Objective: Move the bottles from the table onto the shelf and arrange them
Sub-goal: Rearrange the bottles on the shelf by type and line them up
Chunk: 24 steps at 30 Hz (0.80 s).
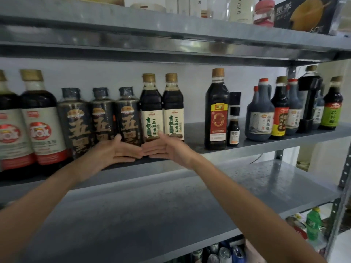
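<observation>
Black-labelled bottles (pixel 102 118), three in a row, are seen upright on the middle shelf (pixel 266 147) of a grey metal rack (pixel 343 177), packed against two cream-labelled bottles (pixel 152 114) to their right. The left hand (pixel 115 151) and the right hand (pixel 169 149) are held open at the foot of that row, fingers straight and fingertips meeting at the seam between the last black label and the first cream one; nothing is gripped. The left thumb is laid on the black label, the right thumb on the cream one. Two larger red-and-white-labelled bottles (pixel 43 120) are lined up at the far left. Past a gap to the right, a tall red-labelled bottle (pixel 216 111) is stood just beside a small bottle (pixel 234 124), and further along a cluster of jugs and bottles (pixel 259 114) is ended by a green-labelled bottle (pixel 331 109). A dark box (pixel 303 14) and pale containers (pixel 241 10) are stored on the upper shelf (pixel 171 21); a green plastic bottle (pixel 313 224) and drink cans (pixel 224 253) are visible lower down.
</observation>
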Motion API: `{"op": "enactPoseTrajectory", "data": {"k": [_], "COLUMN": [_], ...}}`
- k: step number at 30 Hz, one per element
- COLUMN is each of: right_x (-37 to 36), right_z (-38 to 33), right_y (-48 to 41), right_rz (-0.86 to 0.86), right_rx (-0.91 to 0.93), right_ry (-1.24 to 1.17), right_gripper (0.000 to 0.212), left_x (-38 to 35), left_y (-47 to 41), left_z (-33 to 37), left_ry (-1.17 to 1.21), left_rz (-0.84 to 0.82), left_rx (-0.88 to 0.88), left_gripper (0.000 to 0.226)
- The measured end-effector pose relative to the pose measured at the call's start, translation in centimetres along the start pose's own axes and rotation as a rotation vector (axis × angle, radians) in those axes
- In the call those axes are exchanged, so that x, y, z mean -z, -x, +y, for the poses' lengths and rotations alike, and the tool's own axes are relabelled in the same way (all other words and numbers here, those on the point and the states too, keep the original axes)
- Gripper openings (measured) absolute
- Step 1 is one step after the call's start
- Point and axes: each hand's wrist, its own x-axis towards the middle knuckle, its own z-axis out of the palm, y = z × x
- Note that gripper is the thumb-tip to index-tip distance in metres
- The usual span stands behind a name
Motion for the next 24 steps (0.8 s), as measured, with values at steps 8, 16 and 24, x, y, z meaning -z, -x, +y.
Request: {"op": "enactPoseTrajectory", "data": {"k": [8,16,24], "right_x": [3.3,3.9,4.1], "right_z": [-0.1,0.4,0.8], "right_y": [-2.6,-3.8,-5.1], "right_rz": [-0.182,-0.182,-0.119], "right_rx": [-0.189,-0.221,-0.234], "right_ry": [-0.152,-0.221,-0.222], "right_gripper": [0.071,0.068,0.062], "left_x": [2.1,2.6,3.0], "left_y": [-2.4,-3.2,-4.6], "left_z": [-2.0,-2.6,-2.9], "left_ry": [0.358,0.394,0.453], "left_rz": [-0.173,-0.245,-0.166], "left_rx": [0.116,0.125,0.174], "left_gripper": [0.077,0.065,0.067]}}
